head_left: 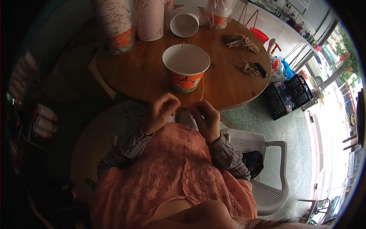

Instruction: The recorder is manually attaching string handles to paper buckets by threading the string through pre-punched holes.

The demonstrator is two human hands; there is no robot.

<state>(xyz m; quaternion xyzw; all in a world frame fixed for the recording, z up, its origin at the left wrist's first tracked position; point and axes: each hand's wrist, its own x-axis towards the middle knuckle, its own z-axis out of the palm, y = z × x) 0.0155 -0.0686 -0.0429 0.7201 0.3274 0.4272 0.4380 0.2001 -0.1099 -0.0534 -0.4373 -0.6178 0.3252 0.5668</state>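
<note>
An orange paper bucket (pixel 185 78) with a white inside stands upright near the front of the round wooden table (pixel 129 76). A thin, pale string (pixel 203 86) hangs down its right side towards my hands. My left hand (pixel 162 111) is just in front of the table edge, fingers bent and pinched together. Close beside it, my right hand (pixel 206 117) has its thumb and fingers curled in a pinch where the string runs down. What lies between the left fingertips is too small to make out. At the bucket's far rim a bit of string shows.
Tall stacks of paper buckets (pixel 150 21) stand at the back, some in clear plastic. Another white bucket (pixel 184 25) lies tipped there. Bundles of pale string (pixel 243 42) and a black object (pixel 260 70) lie at the right. A grey plastic chair (pixel 282 168) and black crates (pixel 280 99) stand rightward.
</note>
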